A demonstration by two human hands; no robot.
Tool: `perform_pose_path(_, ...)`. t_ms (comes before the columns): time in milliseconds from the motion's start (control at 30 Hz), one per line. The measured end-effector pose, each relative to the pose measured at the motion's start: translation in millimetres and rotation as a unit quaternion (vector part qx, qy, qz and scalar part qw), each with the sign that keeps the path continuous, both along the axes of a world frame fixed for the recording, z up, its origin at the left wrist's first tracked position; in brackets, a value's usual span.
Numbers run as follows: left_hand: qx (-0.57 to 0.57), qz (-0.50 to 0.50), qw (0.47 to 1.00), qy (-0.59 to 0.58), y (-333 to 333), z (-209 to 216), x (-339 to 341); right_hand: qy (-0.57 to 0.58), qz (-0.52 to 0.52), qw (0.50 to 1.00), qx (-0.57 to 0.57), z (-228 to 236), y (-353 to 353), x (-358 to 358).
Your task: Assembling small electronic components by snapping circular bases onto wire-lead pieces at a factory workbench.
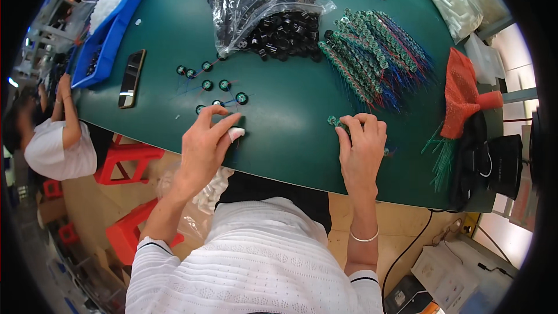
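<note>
My left hand (pixel 203 145) hovers over the table near its front edge, fingers curved and apart, with a white wrap (pixel 236 133) round one fingertip. Nothing shows between its fingertips. Just beyond them lies a black round cap (pixel 218 103) with a wire, partly behind my fingers. Close by, several similar caps with green round boards (pixel 241 98) lie loosely with red and blue wires. To the right, my right hand (pixel 361 145) pinches a few small green round circuit boards (pixel 332 121), which stick out left of its fingertips. Their lower part is hidden.
Beyond my hands lie a clear bag of black caps (pixel 285 32) and a large pile of wired green boards (pixel 372 52). A phone (pixel 132 78) and blue tray (pixel 110 40) are left. An orange mesh bundle (pixel 462 93) lies right. Another person (pixel 61 139) sits far left.
</note>
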State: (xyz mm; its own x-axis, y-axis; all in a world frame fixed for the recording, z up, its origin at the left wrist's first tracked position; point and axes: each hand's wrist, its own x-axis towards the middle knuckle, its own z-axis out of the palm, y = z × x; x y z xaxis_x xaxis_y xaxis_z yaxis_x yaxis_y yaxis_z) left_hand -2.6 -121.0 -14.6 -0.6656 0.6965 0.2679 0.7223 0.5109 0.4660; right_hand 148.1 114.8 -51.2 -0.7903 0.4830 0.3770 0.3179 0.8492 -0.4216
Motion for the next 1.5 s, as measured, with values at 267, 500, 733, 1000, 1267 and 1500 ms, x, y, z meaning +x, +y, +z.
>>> perform_pose_path(267, 0.032, -0.056, 0.987, 0.148, 75, 9, -84, 0.033, 0.021, 0.999, -0.011, -2, -8, 3)
perform_pose_path(500, -0.060, -0.076, 0.979, 0.177, 100, -29, -105, 0.088, 0.038, 0.995, -0.033, 2, -12, 8)
perform_pose_path(733, -0.030, -0.046, 0.995, 0.087, 91, -18, -89, 0.129, 0.057, 0.986, -0.084, 9, -16, 10)
perform_pose_path(1000, 0.184, -0.117, 0.811, -0.543, 72, 2, 6, 0.063, 0.050, 0.986, -0.149, 26, -22, 17)
perform_pose_path(1267, 0.192, -0.066, 0.720, -0.664, 71, -12, 32, 0.050, 0.097, 0.966, -0.235, 23, -24, 31)
perform_pose_path(1500, 0.219, -0.096, 0.738, -0.631, 72, -22, 36, 0.076, 0.081, 0.938, -0.327, 22, -33, 33)
